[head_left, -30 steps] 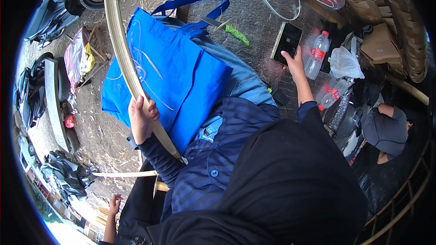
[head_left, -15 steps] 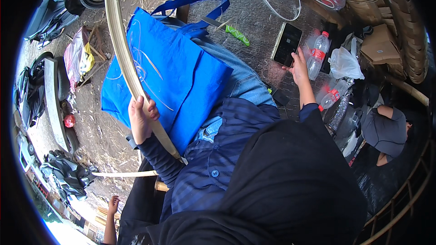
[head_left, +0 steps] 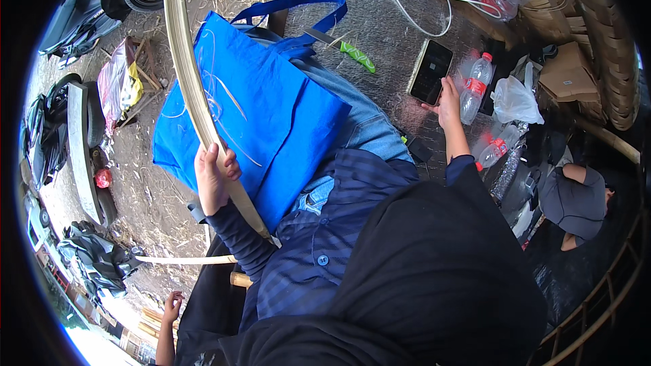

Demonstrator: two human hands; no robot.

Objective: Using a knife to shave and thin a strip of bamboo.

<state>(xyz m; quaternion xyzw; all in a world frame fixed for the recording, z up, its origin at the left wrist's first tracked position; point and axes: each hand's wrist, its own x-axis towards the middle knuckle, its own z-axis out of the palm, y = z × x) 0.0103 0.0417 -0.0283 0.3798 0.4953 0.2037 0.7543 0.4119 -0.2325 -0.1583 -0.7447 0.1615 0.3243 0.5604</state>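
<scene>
My left hand (head_left: 215,175) is closed around a long, pale bamboo strip (head_left: 184,61) that rises from beside my waist past the far edge of the picture. Behind the strip, a blue fabric bag (head_left: 271,118) lies over my lap, with several thin bamboo shavings on it. Out to the right, my right hand (head_left: 446,103) grips the near end of a smartphone (head_left: 430,70) in a light case, thumb by its dark screen. The phone is over a woven mat. A knife with a green handle (head_left: 357,57) lies on this mat, left of the phone.
Clear plastic bottles (head_left: 476,88) and a white plastic bag (head_left: 513,100) stand or lie right of my right hand. White cables (head_left: 441,0) run along the far side. A person (head_left: 574,200) sits at the right; another person's hand (head_left: 173,305) shows lower left. Motorbikes (head_left: 81,10) stand left.
The whole view has shifted slightly, so things sit a little lower and to the right. Both hands keep their hold, with no clear movement of the strip or the phone.
</scene>
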